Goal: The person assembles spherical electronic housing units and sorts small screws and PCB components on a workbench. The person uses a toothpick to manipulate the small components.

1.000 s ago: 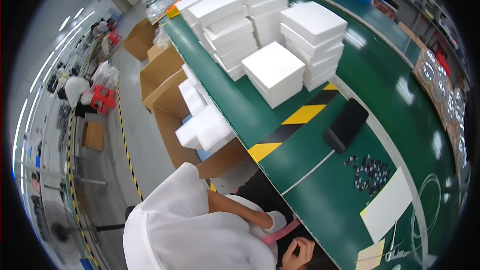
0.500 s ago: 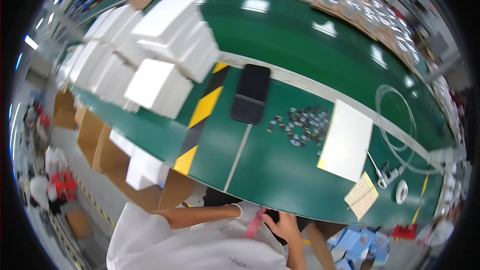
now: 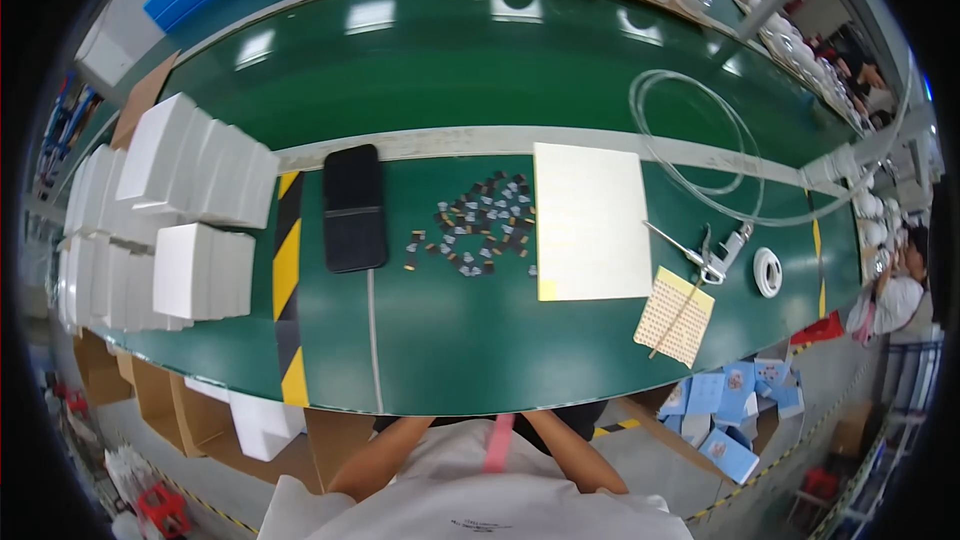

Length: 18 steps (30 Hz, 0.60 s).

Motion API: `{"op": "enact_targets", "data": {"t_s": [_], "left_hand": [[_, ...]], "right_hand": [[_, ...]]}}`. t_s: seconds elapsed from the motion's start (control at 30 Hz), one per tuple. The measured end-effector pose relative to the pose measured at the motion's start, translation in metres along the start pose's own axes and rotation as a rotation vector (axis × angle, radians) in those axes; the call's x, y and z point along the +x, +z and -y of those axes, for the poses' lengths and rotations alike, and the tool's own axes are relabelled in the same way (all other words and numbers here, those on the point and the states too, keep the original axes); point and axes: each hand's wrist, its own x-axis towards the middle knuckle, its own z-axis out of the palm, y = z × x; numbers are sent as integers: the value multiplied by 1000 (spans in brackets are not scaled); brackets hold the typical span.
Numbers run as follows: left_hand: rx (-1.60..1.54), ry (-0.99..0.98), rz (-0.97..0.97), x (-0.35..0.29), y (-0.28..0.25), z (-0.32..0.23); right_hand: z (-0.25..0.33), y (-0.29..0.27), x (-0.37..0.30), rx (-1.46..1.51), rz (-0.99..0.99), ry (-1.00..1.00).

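Can't tell what the grip is doing on the left hand or the right hand, since both are hidden at the near edge of the desk (image 3: 450,365), with just the left forearm (image 3: 385,455) and right forearm (image 3: 577,453) showing and a pink strip (image 3: 498,446) between them running up to the middle of that edge. On top there's a scatter of small black pieces (image 3: 471,216) mid-desk, with a black slab (image 3: 354,230) to their left and a white sheet (image 3: 594,222) just right. White boxes (image 3: 178,270) crowd the left end, while a yellowish card (image 3: 662,311), a spray gun (image 3: 716,268) and a white roll (image 3: 760,273) sit toward the right.
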Motion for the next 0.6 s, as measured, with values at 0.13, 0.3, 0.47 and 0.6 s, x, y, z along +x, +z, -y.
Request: {"op": "enact_targets", "data": {"t_s": [0.13, 0.3, 0.47, 0.6], "left_hand": [[45, 33, -39, 7, 14, 5], [107, 138, -47, 3, 33, -5], [157, 313, -43, 26, 21, 17], [182, 320, -158, 34, 18, 6]], "right_hand": [[3, -32, -14, -24, -41, -60], [1, -26, -24, -75, -140, -165], [1, -15, -8, -168, -297, -277], [21, -5, 7, -243, -245, -349]]}}
